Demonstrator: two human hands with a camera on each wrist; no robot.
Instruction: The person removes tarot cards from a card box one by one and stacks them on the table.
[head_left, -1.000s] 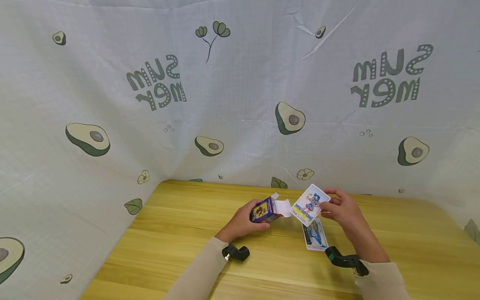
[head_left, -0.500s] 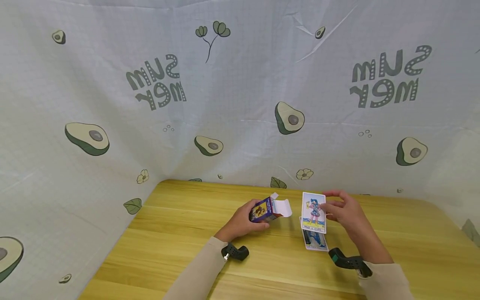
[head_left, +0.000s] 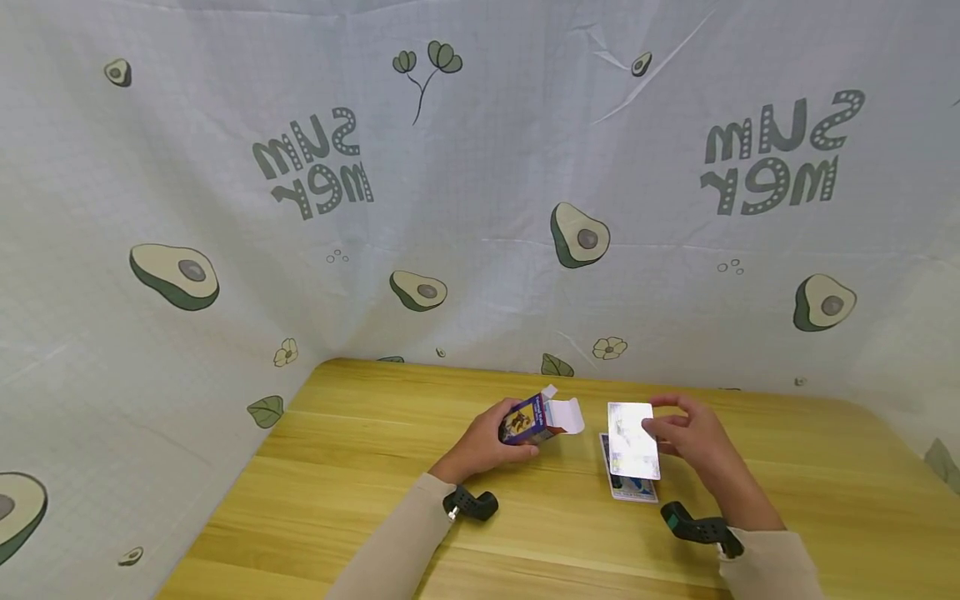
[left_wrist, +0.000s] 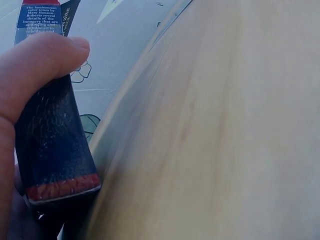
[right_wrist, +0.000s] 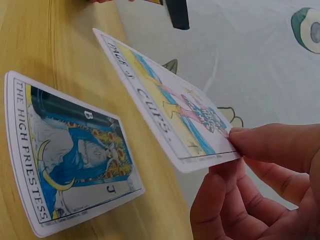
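My left hand (head_left: 491, 442) grips a small purple card box (head_left: 523, 421), its white end flap (head_left: 566, 415) standing open towards the right. In the left wrist view the thumb lies across the dark narrow side of the box (left_wrist: 57, 135). My right hand (head_left: 690, 433) pinches a tarot card (head_left: 632, 454) by its right edge, thumb on top; glare whitens its face in the head view. The right wrist view shows that card's print, "Page of Cups" (right_wrist: 185, 110). Below it on the table lies the "High Priestess" card (right_wrist: 75, 155), partly covered by the held card in the head view.
A pale wooden table (head_left: 360, 467) spans the work area. Behind it and on the left hangs a white curtain (head_left: 480, 167) printed with avocados and lettering. A black camera mount (head_left: 701, 527) sits on the right wrist, another (head_left: 471, 504) on the left.
The right hand has turned the Page of Cups card from a slant to nearly straight and lowered it over the High Priestess card. The left hand and the box stay put.
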